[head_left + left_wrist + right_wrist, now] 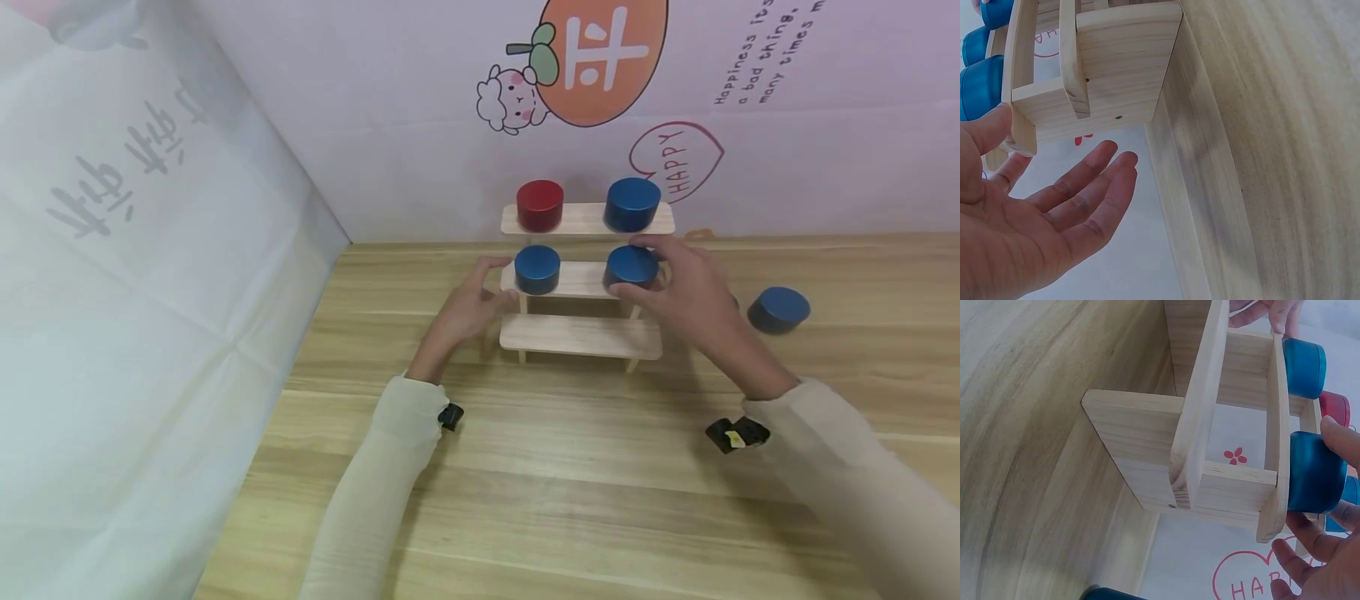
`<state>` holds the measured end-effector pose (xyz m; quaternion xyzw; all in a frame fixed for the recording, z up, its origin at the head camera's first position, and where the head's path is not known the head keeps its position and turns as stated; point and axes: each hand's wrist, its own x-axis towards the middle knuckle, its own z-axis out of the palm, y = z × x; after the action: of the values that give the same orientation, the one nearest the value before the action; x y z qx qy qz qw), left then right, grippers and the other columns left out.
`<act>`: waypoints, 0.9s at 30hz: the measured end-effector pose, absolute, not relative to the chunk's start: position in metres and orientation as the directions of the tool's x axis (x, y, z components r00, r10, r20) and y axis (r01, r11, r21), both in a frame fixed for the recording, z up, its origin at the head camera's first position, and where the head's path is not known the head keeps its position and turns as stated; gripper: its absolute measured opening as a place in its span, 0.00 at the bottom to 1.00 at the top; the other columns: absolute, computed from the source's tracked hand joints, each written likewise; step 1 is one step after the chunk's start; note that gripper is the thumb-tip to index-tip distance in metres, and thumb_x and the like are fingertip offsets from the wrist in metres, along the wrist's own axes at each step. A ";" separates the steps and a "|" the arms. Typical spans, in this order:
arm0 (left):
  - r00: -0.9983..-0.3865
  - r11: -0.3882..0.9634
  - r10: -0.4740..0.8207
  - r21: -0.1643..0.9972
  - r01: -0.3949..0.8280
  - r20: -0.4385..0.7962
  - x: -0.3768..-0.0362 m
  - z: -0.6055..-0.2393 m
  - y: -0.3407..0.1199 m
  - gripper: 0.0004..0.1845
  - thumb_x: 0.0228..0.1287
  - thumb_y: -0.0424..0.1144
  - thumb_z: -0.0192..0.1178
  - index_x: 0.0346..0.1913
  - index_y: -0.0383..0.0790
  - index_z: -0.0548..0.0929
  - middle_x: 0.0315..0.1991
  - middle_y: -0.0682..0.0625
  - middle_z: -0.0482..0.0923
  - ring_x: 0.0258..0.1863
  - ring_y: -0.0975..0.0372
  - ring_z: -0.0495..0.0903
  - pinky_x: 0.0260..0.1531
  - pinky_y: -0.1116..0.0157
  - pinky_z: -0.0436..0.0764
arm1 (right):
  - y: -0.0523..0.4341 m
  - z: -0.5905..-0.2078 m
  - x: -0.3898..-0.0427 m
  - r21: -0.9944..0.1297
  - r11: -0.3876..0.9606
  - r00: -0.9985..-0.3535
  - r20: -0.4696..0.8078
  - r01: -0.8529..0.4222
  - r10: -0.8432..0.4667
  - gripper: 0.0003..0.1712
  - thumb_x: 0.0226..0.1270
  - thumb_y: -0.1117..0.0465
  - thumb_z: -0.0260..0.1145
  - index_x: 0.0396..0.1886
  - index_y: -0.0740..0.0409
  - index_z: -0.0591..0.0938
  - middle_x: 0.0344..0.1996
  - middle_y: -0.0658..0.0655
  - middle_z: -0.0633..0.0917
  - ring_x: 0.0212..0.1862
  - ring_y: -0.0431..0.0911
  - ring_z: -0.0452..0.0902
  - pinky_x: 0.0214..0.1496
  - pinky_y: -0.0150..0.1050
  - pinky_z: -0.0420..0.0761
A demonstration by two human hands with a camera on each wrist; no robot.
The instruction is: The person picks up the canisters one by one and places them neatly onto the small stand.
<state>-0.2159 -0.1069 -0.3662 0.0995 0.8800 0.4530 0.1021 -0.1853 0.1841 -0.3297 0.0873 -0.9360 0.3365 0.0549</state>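
A small three-tier wooden rack stands against the wall. My right hand pinches a blue round tin between thumb and fingers at the right end of the middle tier; in the right wrist view this blue tin sits against the board. My left hand pinches the left end of the middle tier with thumb and index finger, its other fingers loose, beside another blue tin. On the top tier are a red tin at left and a blue tin at right.
One more blue tin is on the wooden table to the right of the rack. A small dark edge beside it is mostly hidden by my right hand. Printed white cloth covers the wall behind and the left side.
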 end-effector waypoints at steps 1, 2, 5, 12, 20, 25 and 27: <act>-0.959 0.571 0.270 0.817 0.086 -0.087 -0.216 -0.366 -0.107 0.30 0.74 0.47 0.58 0.75 0.55 0.63 0.49 0.43 0.82 0.49 0.53 0.82 0.47 0.51 0.79 | 0.184 -0.330 -0.185 -0.622 0.756 -0.978 0.168 -0.202 -0.123 0.43 0.61 0.47 0.76 0.70 0.59 0.71 0.66 0.69 0.72 0.67 0.67 0.65 0.63 0.68 0.66; -0.959 0.570 0.272 0.817 0.089 -0.085 -0.216 -0.366 -0.107 0.30 0.74 0.46 0.58 0.75 0.55 0.63 0.49 0.43 0.83 0.49 0.53 0.82 0.47 0.51 0.79 | 0.184 -0.330 -0.184 -0.622 0.756 -0.978 0.174 -0.202 -0.118 0.43 0.60 0.48 0.76 0.71 0.59 0.71 0.66 0.69 0.72 0.67 0.67 0.65 0.63 0.67 0.66; -0.958 0.578 0.274 0.810 0.098 -0.080 -0.216 -0.366 -0.106 0.29 0.74 0.46 0.57 0.75 0.54 0.63 0.49 0.43 0.83 0.48 0.53 0.83 0.47 0.51 0.79 | 0.183 -0.331 -0.182 -0.624 0.755 -0.976 0.193 -0.201 -0.101 0.43 0.59 0.49 0.78 0.71 0.59 0.72 0.65 0.70 0.74 0.66 0.67 0.66 0.63 0.67 0.65; -0.960 0.591 0.263 0.803 0.082 -0.095 -0.215 -0.364 -0.106 0.29 0.74 0.48 0.57 0.75 0.56 0.63 0.51 0.43 0.82 0.49 0.53 0.82 0.46 0.51 0.80 | 0.182 -0.334 -0.184 -0.629 0.754 -0.976 0.207 -0.190 -0.073 0.43 0.57 0.50 0.79 0.70 0.57 0.72 0.61 0.72 0.76 0.65 0.68 0.67 0.63 0.70 0.62; -0.960 0.593 0.257 0.803 0.065 -0.112 -0.214 -0.362 -0.104 0.30 0.74 0.47 0.58 0.75 0.56 0.62 0.50 0.43 0.81 0.48 0.54 0.82 0.44 0.52 0.80 | 0.184 -0.335 -0.183 -0.637 0.747 -0.974 0.213 -0.194 -0.071 0.44 0.56 0.51 0.79 0.70 0.58 0.71 0.60 0.73 0.76 0.65 0.69 0.66 0.64 0.72 0.60; -0.957 0.605 0.262 0.794 0.062 -0.126 -0.215 -0.360 -0.104 0.30 0.74 0.48 0.57 0.75 0.57 0.62 0.50 0.42 0.81 0.48 0.53 0.82 0.43 0.53 0.80 | 0.186 -0.336 -0.181 -0.641 0.748 -0.979 0.193 -0.171 -0.058 0.45 0.58 0.50 0.78 0.72 0.55 0.69 0.63 0.71 0.74 0.66 0.69 0.65 0.63 0.73 0.59; -0.956 0.608 0.262 0.791 0.060 -0.129 -0.215 -0.359 -0.105 0.30 0.74 0.48 0.57 0.75 0.58 0.62 0.50 0.41 0.82 0.47 0.52 0.82 0.42 0.53 0.80 | 0.186 -0.336 -0.180 -0.643 0.749 -0.982 0.181 -0.163 -0.058 0.46 0.59 0.47 0.77 0.73 0.54 0.67 0.64 0.71 0.74 0.66 0.68 0.65 0.62 0.73 0.61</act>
<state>-0.2147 -0.1050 -0.3594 0.0905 0.8891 0.4332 0.1169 -0.1801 0.1859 -0.3358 0.0594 -0.9321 0.3495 0.0747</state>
